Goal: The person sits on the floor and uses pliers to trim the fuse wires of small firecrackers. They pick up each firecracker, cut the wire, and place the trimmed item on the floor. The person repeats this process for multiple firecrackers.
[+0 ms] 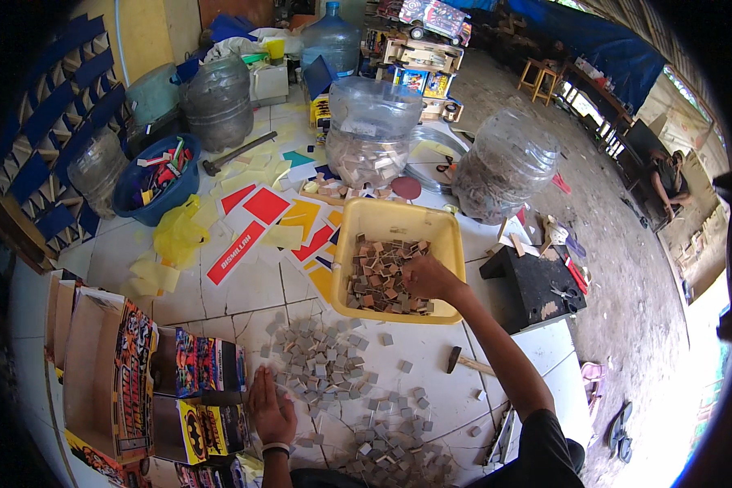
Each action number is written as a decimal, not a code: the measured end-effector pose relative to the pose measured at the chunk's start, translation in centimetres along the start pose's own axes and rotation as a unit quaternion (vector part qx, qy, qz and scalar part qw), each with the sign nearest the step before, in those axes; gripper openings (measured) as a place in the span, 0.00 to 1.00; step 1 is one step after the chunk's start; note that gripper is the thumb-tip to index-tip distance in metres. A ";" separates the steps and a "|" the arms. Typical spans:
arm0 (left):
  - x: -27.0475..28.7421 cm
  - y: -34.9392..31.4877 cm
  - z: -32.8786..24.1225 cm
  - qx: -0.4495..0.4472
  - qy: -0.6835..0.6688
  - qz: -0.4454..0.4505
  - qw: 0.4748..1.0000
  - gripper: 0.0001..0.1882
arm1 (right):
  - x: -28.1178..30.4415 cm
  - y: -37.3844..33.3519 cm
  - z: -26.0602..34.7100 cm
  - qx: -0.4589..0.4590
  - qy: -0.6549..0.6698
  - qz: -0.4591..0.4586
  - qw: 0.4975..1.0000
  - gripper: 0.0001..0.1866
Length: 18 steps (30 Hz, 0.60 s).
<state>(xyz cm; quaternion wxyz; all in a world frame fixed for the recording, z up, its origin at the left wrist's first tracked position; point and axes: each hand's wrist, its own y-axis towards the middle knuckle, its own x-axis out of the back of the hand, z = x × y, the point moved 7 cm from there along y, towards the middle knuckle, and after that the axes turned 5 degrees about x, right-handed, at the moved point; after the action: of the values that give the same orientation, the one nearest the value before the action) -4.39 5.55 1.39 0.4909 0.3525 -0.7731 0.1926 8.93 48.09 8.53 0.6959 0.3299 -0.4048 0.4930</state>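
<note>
My right hand (429, 278) reaches into a yellow plastic tub (457, 244), over a heap of small brown wooden squares with thin pins or nails (382, 276). Its fingers are curled together, and whatever they hold is hidden. My left hand (270, 408) lies on the white tiles with its fingers stretched out, at the left edge of a spread of small grey squares (321, 358). More grey squares (390, 443) lie scattered close in front of me. A hammer (469, 363) rests on the tiles below my right forearm.
Colourfully printed toy truck bodies (134, 382) stand at the left. Red, white and yellow cut sheets (240, 248) lie beyond the grey squares. Farther off are cut clear plastic bottles (374, 106) and a blue basin (150, 207). A low black stand (529, 285) is at the right.
</note>
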 end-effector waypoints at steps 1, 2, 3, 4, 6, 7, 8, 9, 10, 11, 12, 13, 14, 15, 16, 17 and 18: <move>0.0 0.0 0.0 0.003 -0.001 0.001 1.000 0.38 | -0.4 -0.1 0.1 -0.024 0.003 0.025 0.999 0.10; 0.0 0.0 0.0 0.002 -0.001 0.001 1.000 0.37 | -1.0 -0.5 0.0 -0.065 -0.005 0.062 0.996 0.10; 0.0 0.0 0.0 0.000 -0.001 0.001 1.000 0.37 | -1.4 -0.8 0.4 -0.068 -0.010 0.076 0.995 0.11; 0.1 0.0 -0.1 -0.007 -0.005 -0.005 1.000 0.37 | -2.0 -1.3 0.6 -0.086 -0.026 0.102 0.991 0.13; 0.0 0.0 0.1 -0.002 0.000 0.000 1.000 0.37 | -2.8 -1.8 0.8 -0.100 -0.048 0.125 0.986 0.18; 0.1 -0.1 0.0 -0.012 -0.003 -0.010 1.000 0.37 | -3.1 -1.9 0.9 -0.097 -0.053 0.123 0.986 0.19; 0.0 -0.1 0.2 -0.002 0.002 -0.001 1.000 0.38 | -3.4 -1.9 0.7 -0.096 -0.050 0.127 0.986 0.21; -0.1 -0.1 0.2 -0.004 0.003 -0.003 1.000 0.38 | -3.7 -1.8 0.5 -0.087 -0.059 0.132 0.986 0.22; -0.1 -0.1 0.2 -0.006 0.002 -0.005 1.000 0.38 | -3.9 -1.6 0.1 -0.079 -0.061 0.142 0.985 0.22; -0.2 -0.1 0.1 -0.006 -0.005 -0.006 1.000 0.38 | -4.1 -1.7 -0.6 -0.090 -0.075 0.158 0.980 0.23; -0.2 -0.1 0.2 -0.006 -0.011 -0.008 1.000 0.38 | -4.2 -1.7 -0.7 -0.076 -0.044 0.144 0.986 0.23; -0.1 0.0 0.1 -0.009 -0.021 -0.014 1.000 0.38 | -4.4 -1.8 -0.9 -0.079 -0.021 0.136 0.987 0.23; -0.1 0.0 0.3 -0.003 -0.018 -0.010 1.000 0.38 | -4.8 -2.0 -1.1 -0.093 -0.009 0.142 0.986 0.23; -0.1 0.0 0.3 -0.003 -0.019 -0.008 1.000 0.39 | -4.6 -1.9 -0.7 -0.058 -0.016 0.120 0.991 0.22; -0.1 -0.1 0.3 -0.004 -0.021 -0.004 1.000 0.39 | -4.4 -1.9 -0.3 -0.036 -0.034 0.109 0.993 0.20; -0.1 -0.1 0.3 -0.002 -0.021 -0.004 1.000 0.39 | -4.3 -2.0 0.0 -0.017 -0.049 0.113 0.992 0.19; -0.1 -0.2 0.3 0.000 -0.020 -0.003 1.000 0.39 | -3.6 -1.9 0.2 -0.007 -0.012 0.085 0.996 0.18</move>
<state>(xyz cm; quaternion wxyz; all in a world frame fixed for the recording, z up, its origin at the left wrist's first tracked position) -4.43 5.28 1.17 0.4762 0.3588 -0.7815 0.1837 9.98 45.88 5.36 0.6491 0.2957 -0.4425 0.5436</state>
